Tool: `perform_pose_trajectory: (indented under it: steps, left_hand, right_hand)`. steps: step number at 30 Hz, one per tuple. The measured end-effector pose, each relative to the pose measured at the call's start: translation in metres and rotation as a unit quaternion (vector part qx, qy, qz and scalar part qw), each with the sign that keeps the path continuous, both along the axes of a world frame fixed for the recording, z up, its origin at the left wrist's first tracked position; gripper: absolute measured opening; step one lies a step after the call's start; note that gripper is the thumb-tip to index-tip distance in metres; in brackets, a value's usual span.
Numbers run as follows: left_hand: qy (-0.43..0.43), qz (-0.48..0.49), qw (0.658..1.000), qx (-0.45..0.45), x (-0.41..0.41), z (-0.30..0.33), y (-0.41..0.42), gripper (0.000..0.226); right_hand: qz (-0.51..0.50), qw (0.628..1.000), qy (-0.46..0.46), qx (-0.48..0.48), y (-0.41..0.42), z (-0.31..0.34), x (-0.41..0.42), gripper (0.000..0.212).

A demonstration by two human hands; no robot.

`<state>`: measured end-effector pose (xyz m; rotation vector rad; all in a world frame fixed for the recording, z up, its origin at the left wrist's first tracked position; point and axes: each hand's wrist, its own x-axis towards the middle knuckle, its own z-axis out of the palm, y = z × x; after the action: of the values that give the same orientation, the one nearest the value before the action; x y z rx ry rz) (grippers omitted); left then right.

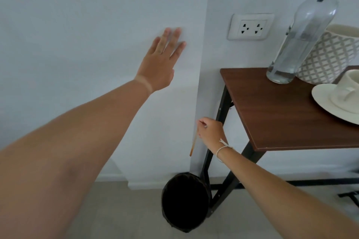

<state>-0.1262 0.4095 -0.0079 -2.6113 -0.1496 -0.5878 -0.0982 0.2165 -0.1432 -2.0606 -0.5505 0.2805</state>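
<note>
My right hand (210,133) pinches the wooden stick (193,144) above the black bin (183,176) — not dropped yet (left hand (162,62) flat, fingers straight, on the wall (77,25)).

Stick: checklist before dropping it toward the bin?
1. Grip: right hand pinches the stick near its top end, rest hanging down: ok.
2. Stick over the bin mouth: it lines up in the picture, but depth is unclear from one view: cannot tell.
3. Bin mouth open, no lid on it: ok.
4. Stick free of the wall corner beside it: cannot tell.
5. Left hand flat on the wall, fingers straight, away from the drop path: ok.
6. Right arm apart from the bottle on the table: ok.
</note>
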Motion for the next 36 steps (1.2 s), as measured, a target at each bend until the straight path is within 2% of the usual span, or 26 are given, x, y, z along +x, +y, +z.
perform_pose_trajectory:
  steps: [9, 20, 27, 36]
  left_hand:
    - [0.013, 0.005, 1.000, 0.014, -0.001, -0.013, 0.000, 0.074]
    - [0.001, -0.002, 1.000, 0.014, 0.000, -0.016, 0.001, 0.073]
    - [0.006, 0.004, 1.000, 0.021, -0.001, -0.017, 0.002, 0.074]
    - [0.010, -0.001, 1.000, 0.016, -0.001, -0.015, 0.003, 0.074]
  right_hand:
    - [0.032, 0.996, 0.045, -0.076, -0.004, -0.061, -0.013, 0.027]
    - [0.057, 0.989, 0.054, -0.127, -0.009, -0.091, -0.026, 0.026]
    - [0.057, 0.988, 0.045, -0.133, -0.014, -0.088, -0.026, 0.026]
    - [0.058, 0.995, 0.002, -0.076, -0.001, -0.050, -0.014, 0.024]
